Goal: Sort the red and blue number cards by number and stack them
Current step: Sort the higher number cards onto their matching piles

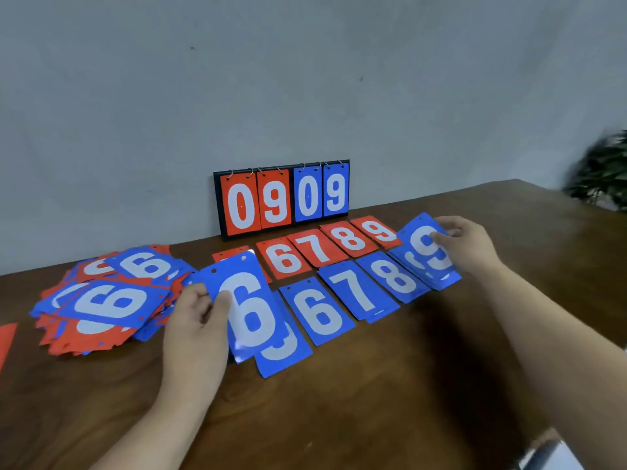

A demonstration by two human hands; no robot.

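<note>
My left hand (195, 320) grips a blue 6 card (246, 300) by its left edge, held above a blue card (283, 351) lying on the table. My right hand (464, 242) pinches a blue 9 card (429, 247) over the blue 9 stack (441, 279) at the right end. A back row of red cards shows 6 (283, 259), 7 (317, 247), 8 (349, 237) and 9 (378, 230). The front row holds a blue 6 (317, 310), a blue 7 (359, 290) and a blue 8 (395, 276). A loose heap of red and blue cards (105, 300) lies at the left.
A black scoreboard (281, 198) reading 0 9 0 9 leans against the grey wall at the back. The brown wooden table (390, 385) has bare room in front of the rows. A dark plant (604, 171) stands at the far right; a red card edge (6, 337) shows at the far left.
</note>
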